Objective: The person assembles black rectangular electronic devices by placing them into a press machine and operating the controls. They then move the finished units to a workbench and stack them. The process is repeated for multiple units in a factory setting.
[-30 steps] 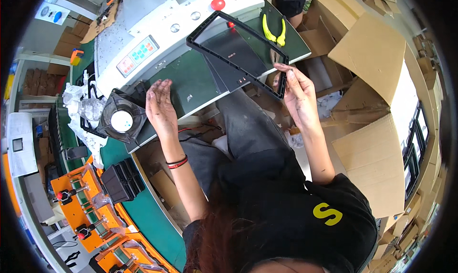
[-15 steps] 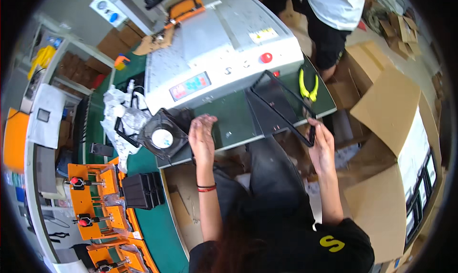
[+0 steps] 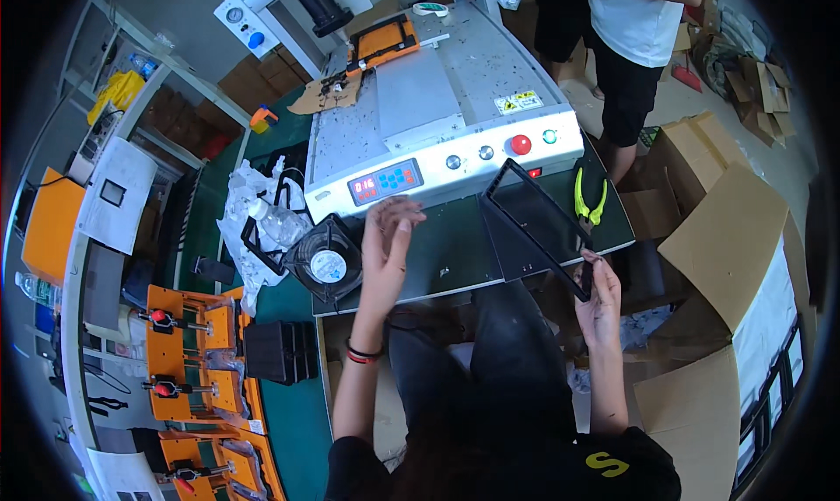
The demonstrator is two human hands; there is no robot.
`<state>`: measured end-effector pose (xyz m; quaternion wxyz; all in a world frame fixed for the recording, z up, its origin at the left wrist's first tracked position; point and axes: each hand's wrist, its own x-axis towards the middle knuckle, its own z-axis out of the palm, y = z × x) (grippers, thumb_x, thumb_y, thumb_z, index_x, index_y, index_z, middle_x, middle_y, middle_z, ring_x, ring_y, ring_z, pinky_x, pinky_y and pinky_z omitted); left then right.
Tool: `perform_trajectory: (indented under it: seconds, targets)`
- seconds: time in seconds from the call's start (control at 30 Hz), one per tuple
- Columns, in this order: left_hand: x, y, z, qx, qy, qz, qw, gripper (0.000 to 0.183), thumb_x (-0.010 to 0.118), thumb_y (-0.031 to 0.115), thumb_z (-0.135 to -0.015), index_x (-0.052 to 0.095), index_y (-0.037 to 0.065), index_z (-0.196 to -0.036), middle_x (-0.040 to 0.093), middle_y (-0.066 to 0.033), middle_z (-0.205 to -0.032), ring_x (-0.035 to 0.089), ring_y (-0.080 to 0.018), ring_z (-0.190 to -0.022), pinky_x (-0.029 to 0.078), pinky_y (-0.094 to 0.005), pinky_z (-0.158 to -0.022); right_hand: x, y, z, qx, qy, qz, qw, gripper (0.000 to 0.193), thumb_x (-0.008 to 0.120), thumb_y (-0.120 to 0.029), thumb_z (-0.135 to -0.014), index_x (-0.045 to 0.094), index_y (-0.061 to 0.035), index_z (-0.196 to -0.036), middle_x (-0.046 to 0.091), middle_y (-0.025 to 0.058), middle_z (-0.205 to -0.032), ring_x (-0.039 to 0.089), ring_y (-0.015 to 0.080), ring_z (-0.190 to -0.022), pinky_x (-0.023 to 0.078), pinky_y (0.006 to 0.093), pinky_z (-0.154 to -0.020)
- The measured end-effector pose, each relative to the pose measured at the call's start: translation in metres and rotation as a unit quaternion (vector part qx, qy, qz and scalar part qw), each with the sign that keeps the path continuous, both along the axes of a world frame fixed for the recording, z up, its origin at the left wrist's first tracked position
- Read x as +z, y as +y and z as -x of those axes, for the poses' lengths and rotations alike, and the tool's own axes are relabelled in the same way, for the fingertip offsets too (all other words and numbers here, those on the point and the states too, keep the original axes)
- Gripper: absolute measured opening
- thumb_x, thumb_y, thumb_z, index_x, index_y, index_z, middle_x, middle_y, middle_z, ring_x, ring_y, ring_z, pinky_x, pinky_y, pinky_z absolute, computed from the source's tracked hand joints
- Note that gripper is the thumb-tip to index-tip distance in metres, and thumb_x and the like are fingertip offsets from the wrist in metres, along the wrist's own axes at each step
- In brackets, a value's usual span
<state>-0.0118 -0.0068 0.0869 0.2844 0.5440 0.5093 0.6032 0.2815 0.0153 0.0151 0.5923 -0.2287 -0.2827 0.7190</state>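
Observation:
My left hand [image 3: 387, 254] is raised in front of the machine's control panel, right of a black cooling fan [image 3: 322, 263] with a white round label. Its fingers are loosely bent, thumb apart, and nothing shows in them. With my right hand [image 3: 600, 301] I pinch the near corner of a thin black rectangular frame [image 3: 534, 246]. The frame is tilted over a dark flat panel [image 3: 506, 254] at the bench's front edge. Yellow-green pliers [image 3: 590, 200] lie just beyond my right hand.
A white benchtop machine [image 3: 481, 155] with a display and buttons stands ahead. At left are plastic bags [image 3: 249, 199], stacked black parts [image 3: 278, 352] and orange clamp fixtures [image 3: 179, 343]. An opened carton [image 3: 700, 396] holding black frames stands at right. Another person [image 3: 626, 55] stands beyond.
The whole view has shifted, so the bench appears lower and further right. My left hand has turned and its fingers bend more. My right hand keeps hold of the frame.

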Motion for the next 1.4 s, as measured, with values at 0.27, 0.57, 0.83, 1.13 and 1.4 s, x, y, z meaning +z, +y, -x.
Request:
perform_trajectory:
  seconds: [0.27, 0.57, 0.83, 1.13, 1.4]
  targets:
    - [0.047, 0.082, 0.068, 0.101, -0.007, -0.048, 0.994, 0.035, 0.050, 0.019, -0.095, 0.041, 0.000, -0.122, 0.050, -0.0152, -0.122, 0.052, -0.0211, -0.110, 0.037, -0.0324, -0.098, 0.002, 0.002, 0.001, -0.026, 0.007, 0.035, 0.999, 0.028, 0.052, -0.021, -0.096, 0.059, 0.0023, -0.110, 0.060, 0.0034, -0.091, 0.055, 0.0092, -0.077, 0.045, 0.0231, -0.074]
    - [0.008, 0.176, 0.125, 0.276, 0.018, -0.046, 0.960, 0.045, 0.051, 0.030, -0.094, 0.038, 0.001, -0.126, 0.049, -0.0147, -0.123, 0.046, -0.0231, -0.114, 0.033, -0.0360, -0.100, -0.008, -0.002, -0.011, 0.002, 0.000, 0.017, 1.000, 0.025, 0.053, -0.020, -0.095, 0.061, 0.0012, -0.106, 0.062, 0.0044, -0.091, 0.057, 0.0090, -0.081, 0.046, 0.0235, -0.076]
    - [-0.016, 0.179, 0.148, 0.280, -0.004, -0.102, 0.955, 0.030, 0.050, 0.021, -0.094, 0.045, 0.000, -0.116, 0.056, -0.0093, -0.108, 0.053, -0.0164, -0.099, 0.041, -0.0295, -0.087, -0.014, -0.003, -0.002, 0.022, 0.006, 0.034, 0.999, 0.023, 0.053, -0.018, -0.095, 0.060, 0.0012, -0.106, 0.062, 0.0045, -0.088, 0.058, 0.0094, -0.077, 0.048, 0.0238, -0.074]
    - [-0.008, 0.166, 0.132, 0.284, 0.065, -0.137, 0.947, 0.016, 0.049, 0.009, -0.090, 0.058, -0.004, -0.093, 0.065, -0.0126, -0.088, 0.061, -0.0193, -0.081, 0.047, -0.0312, -0.076, -0.006, -0.011, 0.020, 0.039, -0.019, 0.058, 0.997, 0.025, 0.055, -0.021, -0.094, 0.060, 0.0004, -0.106, 0.058, 0.0027, -0.081, 0.053, 0.0091, -0.075, 0.043, 0.0210, -0.070]
    - [0.003, 0.160, 0.113, 0.312, 0.100, -0.101, 0.939, 0.018, 0.049, 0.010, -0.089, 0.058, -0.004, -0.084, 0.065, -0.0162, -0.082, 0.063, -0.0274, -0.079, 0.047, -0.0354, -0.073, -0.008, -0.013, 0.022, 0.022, -0.010, 0.059, 0.998, 0.025, 0.055, -0.019, -0.095, 0.060, 0.0013, -0.107, 0.061, 0.0059, -0.085, 0.056, 0.0103, -0.074, 0.046, 0.0223, -0.070]
